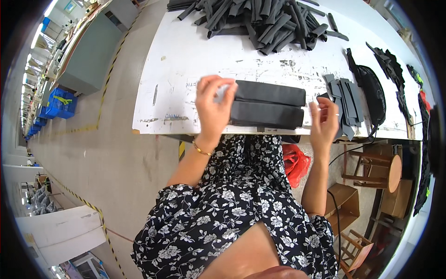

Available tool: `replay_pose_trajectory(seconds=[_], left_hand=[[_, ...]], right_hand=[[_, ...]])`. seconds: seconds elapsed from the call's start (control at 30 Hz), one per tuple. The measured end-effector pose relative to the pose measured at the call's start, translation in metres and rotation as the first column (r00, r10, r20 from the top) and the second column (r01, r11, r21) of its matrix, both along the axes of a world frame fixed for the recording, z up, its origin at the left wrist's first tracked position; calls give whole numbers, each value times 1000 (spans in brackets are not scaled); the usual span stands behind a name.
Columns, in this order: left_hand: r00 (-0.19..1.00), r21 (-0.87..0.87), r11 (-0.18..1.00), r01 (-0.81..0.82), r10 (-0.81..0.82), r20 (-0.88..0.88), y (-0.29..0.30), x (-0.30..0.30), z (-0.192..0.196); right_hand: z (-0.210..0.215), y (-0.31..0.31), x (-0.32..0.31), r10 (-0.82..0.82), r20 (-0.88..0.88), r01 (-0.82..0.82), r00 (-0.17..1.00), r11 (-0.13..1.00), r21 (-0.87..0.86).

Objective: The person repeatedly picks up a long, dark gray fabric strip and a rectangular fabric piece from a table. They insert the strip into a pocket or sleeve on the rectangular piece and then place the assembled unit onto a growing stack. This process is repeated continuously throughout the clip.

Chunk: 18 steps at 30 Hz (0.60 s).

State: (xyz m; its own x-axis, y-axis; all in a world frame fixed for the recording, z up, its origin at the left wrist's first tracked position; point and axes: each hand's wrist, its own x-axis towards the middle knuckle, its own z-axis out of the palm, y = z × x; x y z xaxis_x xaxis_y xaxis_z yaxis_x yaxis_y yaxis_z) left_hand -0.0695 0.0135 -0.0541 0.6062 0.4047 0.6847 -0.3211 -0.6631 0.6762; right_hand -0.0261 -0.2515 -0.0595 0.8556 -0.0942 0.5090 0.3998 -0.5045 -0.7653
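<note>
Two long black folded fabric pieces (267,114) lie side by side near the front edge of the white table, running left to right. At their left end my left hand (213,104) is bent, thumb and forefinger tips close together at the far piece's corner in a pinch. Beyond their right end hovers my right hand (325,122), its fingers loosely curled and the thumb apart, with nothing visible in it. Close by that hand lies a loose stack of dark grey flat strips (347,104).
A heap of black fabric tubes (260,21) covers the far side of the table (186,60). At the right lie a black pouch (371,95) and dark fabric pieces (395,69). Below stand a wooden stool (395,173), a cardboard box (346,204) and a red plastic bag (296,165).
</note>
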Motion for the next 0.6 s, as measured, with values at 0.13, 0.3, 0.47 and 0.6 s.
replay_pose_trajectory(seconds=[0.13,0.3,0.47,0.6], left_hand=[[990,-188,972,140,-134,41,38,74,46],[952,-37,976,213,-216,-218,38,215,36],[722,-113,959,260,-270,-637,11,307,-26],[623,-481,815,323,-566,-540,3,283,-6]], right_hand=[[-6,-68,39,-161,51,164,986,836,-524],[-46,-77,36,-93,60,103,994,580,-808],[-41,-74,31,-38,50,63,998,597,-800],[-39,-86,23,1,20,12,1000,789,-614]])
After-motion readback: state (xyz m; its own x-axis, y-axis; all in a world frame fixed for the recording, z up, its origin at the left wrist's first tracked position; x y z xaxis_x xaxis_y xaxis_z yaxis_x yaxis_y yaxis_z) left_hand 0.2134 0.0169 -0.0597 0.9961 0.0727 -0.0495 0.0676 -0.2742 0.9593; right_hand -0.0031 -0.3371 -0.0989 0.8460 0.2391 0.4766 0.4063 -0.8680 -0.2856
